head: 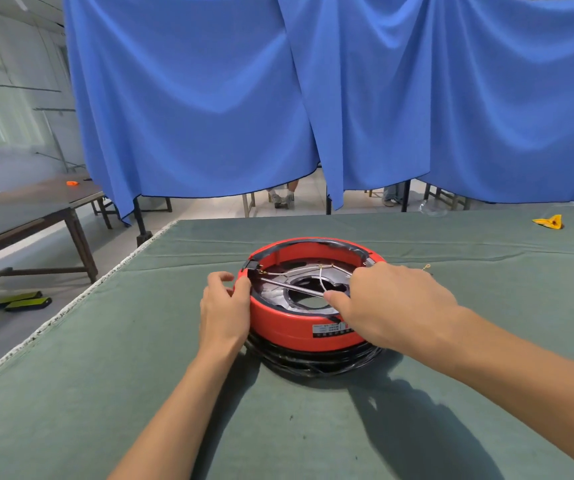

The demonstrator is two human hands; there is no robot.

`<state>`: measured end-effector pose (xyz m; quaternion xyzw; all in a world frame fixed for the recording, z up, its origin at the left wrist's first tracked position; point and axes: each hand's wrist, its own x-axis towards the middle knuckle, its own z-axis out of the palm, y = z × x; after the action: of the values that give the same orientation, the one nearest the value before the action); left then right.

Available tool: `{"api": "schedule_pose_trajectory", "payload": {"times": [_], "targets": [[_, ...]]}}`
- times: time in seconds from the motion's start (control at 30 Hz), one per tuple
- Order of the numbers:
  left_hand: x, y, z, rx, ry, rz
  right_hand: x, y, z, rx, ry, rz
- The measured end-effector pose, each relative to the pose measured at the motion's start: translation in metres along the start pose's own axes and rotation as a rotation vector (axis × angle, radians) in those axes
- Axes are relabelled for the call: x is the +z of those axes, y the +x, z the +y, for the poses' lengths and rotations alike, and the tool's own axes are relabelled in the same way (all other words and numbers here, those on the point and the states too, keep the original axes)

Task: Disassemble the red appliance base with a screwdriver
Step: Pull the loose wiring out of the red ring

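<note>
While our left hand (225,308) grips the red base (292,327) rim, our right hand (387,303) pinches a metal strip (292,287); we advise steady bracing, gentle lifting.

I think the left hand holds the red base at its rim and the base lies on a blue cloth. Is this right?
Not quite. The head view shows the red base on a green cloth; the blue cloth hangs behind. The left hand does hold its rim.

Bare cloth (174,393) around red base (296,327), wires (322,284) perhaps crossing opening
</note>
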<state>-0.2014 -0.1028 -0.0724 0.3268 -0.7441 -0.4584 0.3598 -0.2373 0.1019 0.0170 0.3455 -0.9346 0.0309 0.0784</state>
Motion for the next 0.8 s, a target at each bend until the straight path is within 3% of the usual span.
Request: {"api": "schedule_pose_trajectory", "payload": {"times": [0.1,0.57,0.8], "targets": [[0.005,-0.001,-0.001,0.045,-0.103,-0.043,0.002,-0.001,0.0,0.001,0.005,-0.003],[0.006,-0.016,0.01,0.113,-0.164,-0.081,-0.002,-0.005,0.0,0.033,-0.02,-0.045],[0.006,-0.016,0.015,0.055,-0.139,-0.054,-0.002,-0.014,-0.013,-0.087,-0.103,-0.035]]}}
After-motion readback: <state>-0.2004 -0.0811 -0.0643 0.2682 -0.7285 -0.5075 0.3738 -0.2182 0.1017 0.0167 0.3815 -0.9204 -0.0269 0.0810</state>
